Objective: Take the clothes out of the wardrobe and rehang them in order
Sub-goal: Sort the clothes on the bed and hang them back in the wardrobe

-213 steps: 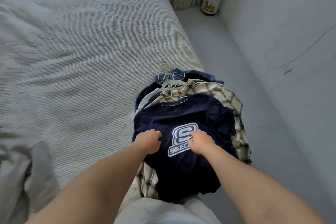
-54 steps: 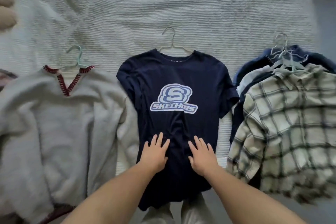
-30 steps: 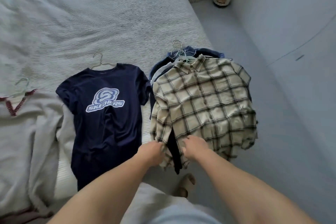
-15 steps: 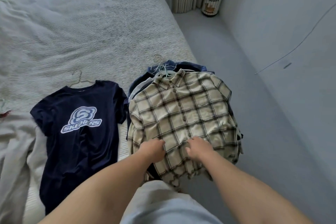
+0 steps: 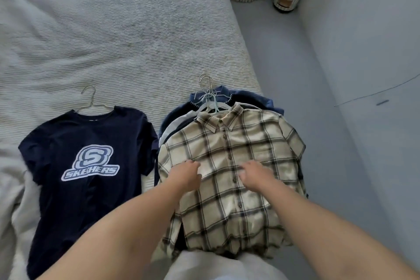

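Item 1: plaid shirt [image 5: 229,166], cream with dark check, on a pale hanger, topmost of a stack at the right edge of the bed [image 5: 113,29]. Left hand [image 5: 188,173] and right hand [image 5: 254,171] lie on its front, 1 either side of the button placket; fingers look curled into the cloth, but blur leaves it unclear whether they grip or only press.

Item 2: stacked garments [image 5: 227,95] beneath, blue and white, their hanger hooks [image 5: 205,88] bunched together.

Item 3: navy T-shirt [image 5: 86,166] with a printed logo, laid flat to the left on a wire hanger [image 5: 91,100].

Risk: lifting the plaid shirt by its cloth could leave its hook snagged in the bunched hooks, dragging the stack off the bed edge; the hem already overhangs.

Change: 0.5 s ago both hands sat lower, near the hem; they have moved up to mid-chest. 7.1 s ago the navy T-shirt topped this stack.
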